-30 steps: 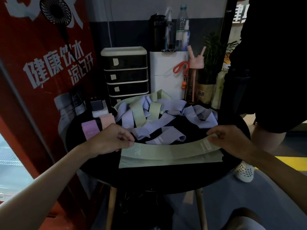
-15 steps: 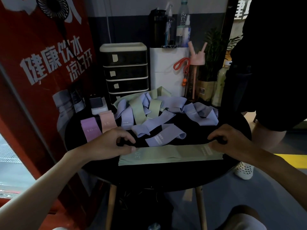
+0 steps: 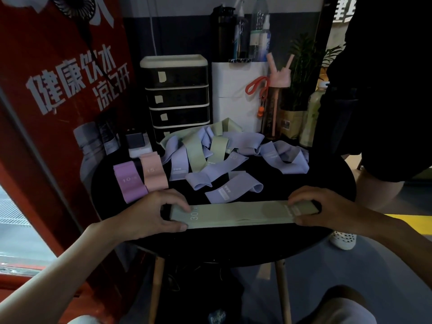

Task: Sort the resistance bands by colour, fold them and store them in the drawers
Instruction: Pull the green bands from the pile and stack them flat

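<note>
Green bands (image 3: 243,213) lie stacked at the near bench (image 3: 233,249) edge, left hand (image 3: 149,216) and right hand (image 3: 327,211) each pinching an end in their fingers; uneven folding could splay the layers.

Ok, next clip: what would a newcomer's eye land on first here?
Probably the flat green stack of bands at the round black table's near edge, with the left hand and right hand pressing its ends. Behind it sprawls a tangled heap of lavender and green bands, before the black drawer unit.
</note>
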